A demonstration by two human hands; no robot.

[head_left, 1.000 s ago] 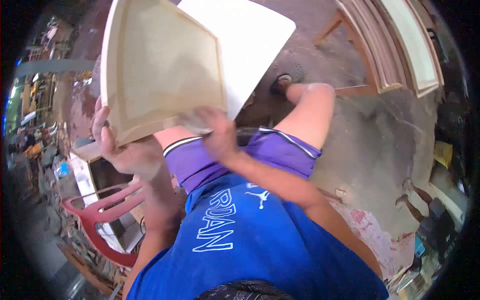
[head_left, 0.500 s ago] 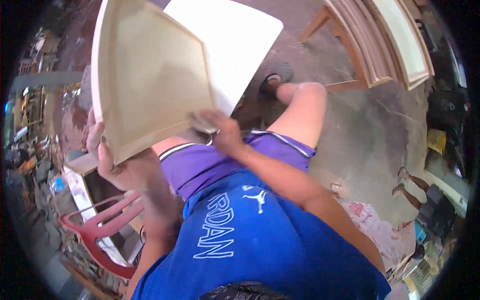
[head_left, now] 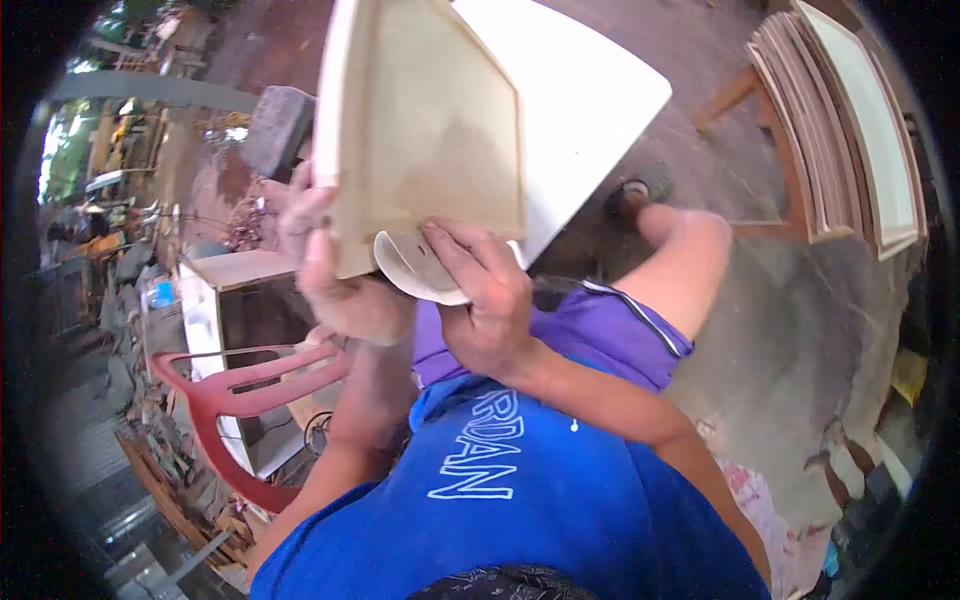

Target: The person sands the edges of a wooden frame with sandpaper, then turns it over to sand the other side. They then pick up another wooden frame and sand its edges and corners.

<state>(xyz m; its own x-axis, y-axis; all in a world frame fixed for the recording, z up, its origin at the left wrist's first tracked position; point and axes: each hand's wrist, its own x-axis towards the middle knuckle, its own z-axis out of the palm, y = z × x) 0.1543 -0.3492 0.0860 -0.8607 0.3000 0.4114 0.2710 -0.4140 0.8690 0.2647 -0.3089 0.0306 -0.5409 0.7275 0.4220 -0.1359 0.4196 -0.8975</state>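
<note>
A shallow wooden panel point(head_left: 430, 130) with a raised rim stands tilted in front of me. My left hand point(head_left: 345, 290) grips its lower left corner, fingers wrapped round the edge. In my right hand point(head_left: 490, 300) is a pale, bent disc that looks like a sanding disc point(head_left: 400, 265), pinched under the fingers and touching the panel's lower edge. Small dark spots or holes show on the disc. A white board point(head_left: 600, 100) with rounded corners lies behind the panel, partly hidden by it.
Several panels point(head_left: 830, 130) lean in a stack on a wooden stand at the upper right. To my left are a red plastic chair point(head_left: 215, 400), a white-sided box point(head_left: 205, 320) and a grey block point(head_left: 280, 130). Another person's feet point(head_left: 840, 465) show at the right.
My view has shifted, so the scene sits further right. My right hand has moved against the panel's lower edge, and the disc, blurred before, now shows clearly. My left hand keeps its grip.
</note>
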